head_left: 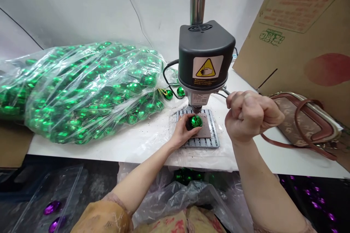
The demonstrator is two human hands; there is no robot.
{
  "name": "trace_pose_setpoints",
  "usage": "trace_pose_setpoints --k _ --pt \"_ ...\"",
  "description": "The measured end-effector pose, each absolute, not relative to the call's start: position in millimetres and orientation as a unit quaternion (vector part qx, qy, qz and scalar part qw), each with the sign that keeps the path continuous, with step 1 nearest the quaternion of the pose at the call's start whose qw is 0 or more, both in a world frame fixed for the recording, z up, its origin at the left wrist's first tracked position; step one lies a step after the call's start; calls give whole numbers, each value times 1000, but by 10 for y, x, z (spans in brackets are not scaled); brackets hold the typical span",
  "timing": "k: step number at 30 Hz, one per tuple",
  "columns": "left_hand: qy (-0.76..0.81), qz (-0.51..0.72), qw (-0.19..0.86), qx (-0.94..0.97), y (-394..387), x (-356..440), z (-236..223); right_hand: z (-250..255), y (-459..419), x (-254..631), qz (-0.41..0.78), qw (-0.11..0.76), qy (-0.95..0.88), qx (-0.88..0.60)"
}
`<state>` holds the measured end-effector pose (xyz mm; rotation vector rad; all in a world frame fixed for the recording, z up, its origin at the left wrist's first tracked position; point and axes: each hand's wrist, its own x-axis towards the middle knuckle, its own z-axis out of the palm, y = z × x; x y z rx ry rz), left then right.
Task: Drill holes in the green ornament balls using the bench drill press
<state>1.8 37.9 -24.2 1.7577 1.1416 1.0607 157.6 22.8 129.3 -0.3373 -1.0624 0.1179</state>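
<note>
Two hands of yours are at work at the drill press (207, 54). Your left hand (183, 128) comes in from the near side, its thumb and forefinger curved around the left side of a shiny green ball (196, 121), pinching it. That ball sits on a brown board (207, 130) over the slotted base plate (216, 142), directly under the chuck (196, 109); the slim bit is at its top, though you cannot tell whether it has gone in. Your right hand (250, 116) is raised beside the press, its fingers curled tight around the end of the lever (225, 90), which they mostly hide.

To your left on the white desk (153, 153) lies a big clear bag (93, 91) packed with green balls, and two loose balls (168, 94) rest between it and the press. On your right, a handbag (292, 111) with a brown strap lies before a large cardboard box (300, 51). Below the desk's front edge, more green balls (188, 176) show near clear plastic, two purple balls (51, 207) lie at lower left, and shiny purple pieces (315, 196) show at lower right.
</note>
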Motion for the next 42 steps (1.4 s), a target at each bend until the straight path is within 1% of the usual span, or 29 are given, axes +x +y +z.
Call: trace_pose_setpoints --k 8,14,17,22,23,25,28,31,33,35,37,39,40,42 --pt "447 418 384 691 373 27 -245 1197 264 1601 45 848 -511 -134" --pt "440 423 385 692 362 27 -250 1093 259 1598 14 842 -525 -122" --pt "444 429 374 692 367 36 -264 1252 240 1565 34 853 -495 -164" --pt "463 442 375 671 328 74 -203 1705 286 1579 148 846 -443 -258" --pt "472 452 355 669 283 67 -170 1766 304 1593 170 839 -443 -268" --pt "482 468 283 685 127 14 -94 1833 335 1619 190 830 -446 -277" --pt "410 438 163 784 -275 -176 -10 1835 349 1634 183 830 -452 -270" --pt "275 324 27 905 -763 -452 -30 1808 339 1625 176 834 -453 -261" --pt "240 229 -32 943 -1020 -639 -92 1796 337 1617 173 837 -451 -257" --pt "232 185 -32 954 -1128 -800 -155 1787 345 1614 172 839 -448 -258" --pt "237 225 -12 945 -1027 -913 -186 1779 356 1614 173 840 -445 -257" --pt "278 289 -2 916 -699 -961 -166 1773 363 1614 173 843 -441 -254" --pt "323 306 -1 896 -462 -956 -140 1771 362 1613 171 844 -441 -252" --pt "420 293 -15 859 108 -892 -72 1774 350 1611 165 846 -441 -251"
